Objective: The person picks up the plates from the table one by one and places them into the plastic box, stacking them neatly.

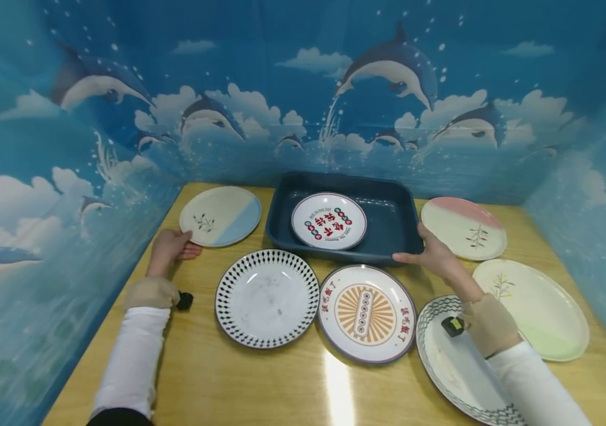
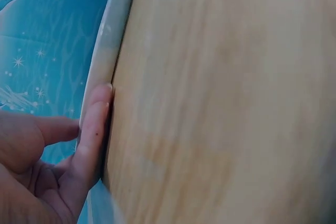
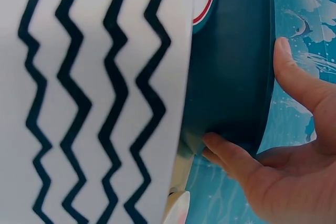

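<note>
My left hand point(image 1: 168, 247) pinches the near-left rim of a round cream plate point(image 1: 220, 216) with a blue section and a leaf sprig. In the left wrist view, the thumb and fingertips sit on opposite faces of that plate's rim point(image 2: 100, 66). My right hand point(image 1: 438, 255) grips the near-right corner of a dark blue rectangular dish point(image 1: 390, 231), thumb and fingers spread around the corner. The right wrist view shows fingers on both sides of the dish point(image 3: 231, 77). Inside the dish lies a small white plate point(image 1: 353, 219) with red lettering.
Nearer me lie a black-patterned plate point(image 1: 266, 296) and an orange sunburst plate point(image 1: 332, 334). To the right are a zigzag-rimmed plate point(image 1: 441, 361), partly under my forearm, a pink-and-cream plate point(image 1: 454, 228) and a green-and-cream oval plate point(image 1: 548, 313). Dolphin-printed sheeting point(image 1: 260, 53) encloses the wooden table point(image 1: 218, 384).
</note>
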`<action>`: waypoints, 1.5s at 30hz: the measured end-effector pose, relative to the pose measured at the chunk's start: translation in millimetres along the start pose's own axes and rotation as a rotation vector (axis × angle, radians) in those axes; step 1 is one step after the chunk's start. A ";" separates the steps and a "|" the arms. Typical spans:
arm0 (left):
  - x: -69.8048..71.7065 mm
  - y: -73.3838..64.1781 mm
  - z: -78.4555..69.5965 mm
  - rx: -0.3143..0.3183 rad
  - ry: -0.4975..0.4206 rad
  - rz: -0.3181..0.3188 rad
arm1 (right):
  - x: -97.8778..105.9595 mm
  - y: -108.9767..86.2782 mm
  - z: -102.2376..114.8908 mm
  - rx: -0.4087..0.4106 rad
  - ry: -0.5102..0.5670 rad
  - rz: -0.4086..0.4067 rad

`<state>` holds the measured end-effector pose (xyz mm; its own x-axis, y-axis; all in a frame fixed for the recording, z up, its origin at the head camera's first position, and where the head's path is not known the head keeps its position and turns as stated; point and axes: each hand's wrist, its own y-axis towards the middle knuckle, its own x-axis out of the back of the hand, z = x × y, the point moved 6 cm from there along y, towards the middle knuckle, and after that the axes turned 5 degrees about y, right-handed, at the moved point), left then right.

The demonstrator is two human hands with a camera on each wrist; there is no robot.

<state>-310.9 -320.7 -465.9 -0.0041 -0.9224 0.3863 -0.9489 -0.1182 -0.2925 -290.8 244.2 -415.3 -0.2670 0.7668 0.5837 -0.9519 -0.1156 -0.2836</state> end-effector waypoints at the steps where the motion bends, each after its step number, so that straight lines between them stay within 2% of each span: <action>1: 1.3 0.0 1.1 0.004 0.010 -0.012 | -0.9 0.2 0.4 0.002 0.003 0.004; 4: 4.9 -0.3 4.4 0.008 0.041 -0.040 | -3.4 1.8 1.0 0.008 0.008 0.011; 10: 8.7 -3.6 8.2 -0.002 0.077 -0.057 | -5.5 3.5 2.2 0.020 0.012 0.008; 12: 11.0 -6.2 7.4 -0.010 0.141 -0.090 | -5.4 3.5 2.5 0.021 0.011 0.005; 15: 14.9 -10.7 2.9 -0.025 0.295 -0.174 | -5.0 2.8 3.1 0.023 0.010 0.007; 17: 15.1 -13.2 0.0 -0.029 0.298 -0.199 | -4.7 2.0 3.5 0.025 0.009 0.007; 19: 13.6 -14.8 -2.3 -0.033 0.211 -0.197 | -4.3 1.1 3.8 0.029 0.014 0.006; 23: 7.4 -15.7 -0.5 0.001 -0.135 -0.114 | -3.9 -0.6 3.3 0.028 0.022 0.004; 25: 4.9 -16.6 1.5 0.033 -0.235 -0.081 | -4.3 -0.9 2.6 0.026 0.021 0.005; 29: 2.0 -20.2 3.3 0.079 -0.376 -0.057 | -4.4 -0.8 2.1 0.030 0.018 0.005; 34: 2.4 -31.2 -3.8 0.060 -0.574 -0.080 | -3.8 -0.1 1.2 0.040 0.028 -0.001; 38: 3.7 -45.6 -10.4 0.061 -0.730 -0.062 | -3.9 0.3 -2.8 0.032 0.042 -0.004; 41: 4.7 -54.7 -18.6 0.053 -0.787 -0.047 | -2.6 0.3 -6.2 0.015 0.044 -0.010; 45: 1.9 -63.1 -37.0 0.006 -0.774 -0.034 | -0.9 0.6 -9.7 -0.014 0.041 -0.012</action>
<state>-262.7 -301.4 -414.4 0.2485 -0.9124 -0.3253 -0.9429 -0.1510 -0.2967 -289.6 249.6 -423.3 -0.2486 0.7936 0.5553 -0.9528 -0.0972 -0.2876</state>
